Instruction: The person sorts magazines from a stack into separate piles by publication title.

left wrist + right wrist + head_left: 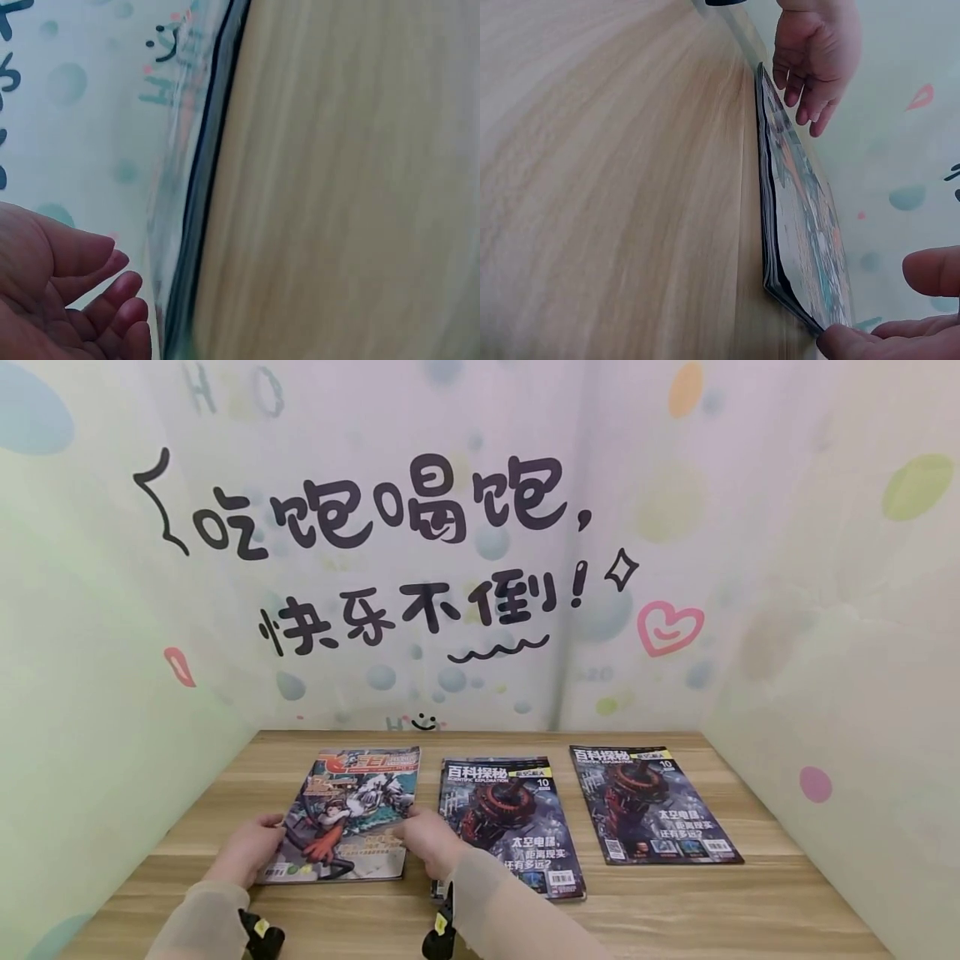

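Observation:
A colourful comic-style magazine (352,818) lies flat at the left of the table, face up. My left hand (251,847) is beside its left edge, fingers loosely bent; the left wrist view has this hand (71,296) with nothing between thumb and fingers. At the opposite edge is my right hand (431,842). In the right wrist view, the right hand's fingertips (847,341) meet the edge of the magazine (802,217), while its thumb stands apart. The left hand (817,64) appears beyond the far end there, fingers relaxed.
A dark science magazine (510,835), with another under it, lies in the middle, partly behind my right forearm. A matching magazine (652,806) is farther right. The wooden table (637,910) is enclosed by printed curtain walls (480,693) at the back and sides.

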`<action>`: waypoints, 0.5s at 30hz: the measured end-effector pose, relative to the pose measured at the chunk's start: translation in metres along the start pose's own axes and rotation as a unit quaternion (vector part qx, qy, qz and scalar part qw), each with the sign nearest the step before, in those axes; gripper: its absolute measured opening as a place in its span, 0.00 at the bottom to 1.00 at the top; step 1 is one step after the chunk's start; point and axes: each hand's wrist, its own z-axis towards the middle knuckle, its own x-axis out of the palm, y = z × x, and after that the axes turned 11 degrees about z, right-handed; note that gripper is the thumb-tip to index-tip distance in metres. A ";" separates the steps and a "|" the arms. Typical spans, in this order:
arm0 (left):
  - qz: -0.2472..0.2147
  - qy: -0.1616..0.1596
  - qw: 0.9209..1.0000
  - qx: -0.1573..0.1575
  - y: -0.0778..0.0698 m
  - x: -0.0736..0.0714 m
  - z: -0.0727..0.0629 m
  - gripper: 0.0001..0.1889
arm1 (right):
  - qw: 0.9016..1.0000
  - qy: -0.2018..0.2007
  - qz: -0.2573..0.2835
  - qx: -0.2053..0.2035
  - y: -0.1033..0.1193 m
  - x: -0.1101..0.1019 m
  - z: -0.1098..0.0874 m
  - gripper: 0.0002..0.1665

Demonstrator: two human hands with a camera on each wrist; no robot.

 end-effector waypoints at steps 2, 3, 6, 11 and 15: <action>-0.006 -0.006 1.000 0.008 -0.005 0.002 -0.001 0.26 | 1.000 0.002 0.005 -0.006 0.000 -0.004 -0.001 0.38; -0.005 -0.008 1.000 0.011 -0.008 0.003 -0.001 0.26 | 1.000 0.004 0.007 -0.008 0.000 -0.005 -0.002 0.38; -0.010 -0.004 1.000 0.012 -0.017 0.007 -0.003 0.26 | 1.000 0.014 0.015 -0.015 0.001 -0.013 -0.005 0.36; -0.027 0.001 0.999 0.021 -0.038 0.017 -0.009 0.26 | 0.999 0.025 0.008 -0.033 0.002 -0.030 -0.009 0.31; -0.066 0.000 0.997 0.032 -0.055 0.031 -0.015 0.23 | 0.999 0.017 -0.007 -0.044 0.004 -0.047 -0.014 0.29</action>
